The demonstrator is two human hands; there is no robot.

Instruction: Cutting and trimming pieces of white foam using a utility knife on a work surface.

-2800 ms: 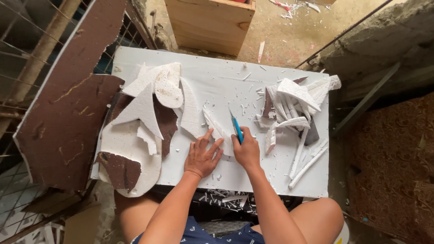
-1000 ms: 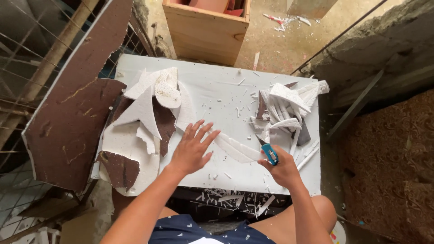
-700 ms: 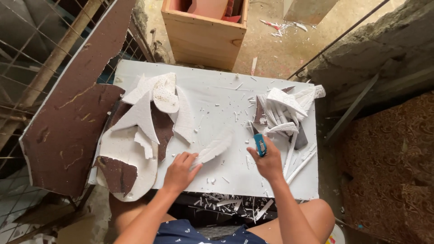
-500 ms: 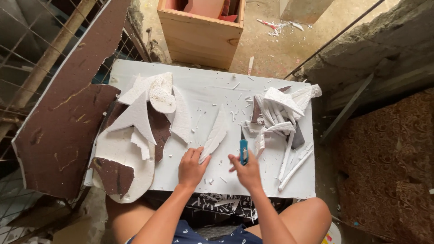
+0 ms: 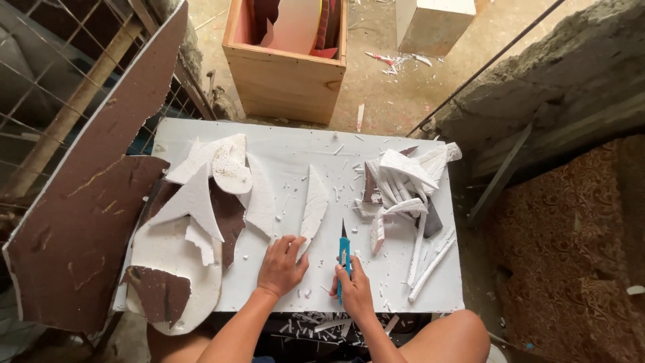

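My right hand (image 5: 355, 290) grips a blue utility knife (image 5: 344, 258) with its blade pointing away from me, just right of a long, leaf-shaped white foam strip (image 5: 314, 206) lying on the white table (image 5: 295, 151). My left hand (image 5: 282, 265) rests flat on the table with its fingers on the near end of that strip. Small white foam crumbs lie scattered around both hands.
A heap of white foam offcuts (image 5: 402, 195) lies at the table's right. Larger white and brown foam pieces (image 5: 195, 208) are piled at the left, beside a big brown sheet (image 5: 80, 202). A wooden crate (image 5: 285, 67) stands beyond the table. Rough wall on the right.
The foam strip has turned from slanting across the table to pointing away from me. Both hands have come together at its near end, the knife now upright beside it.
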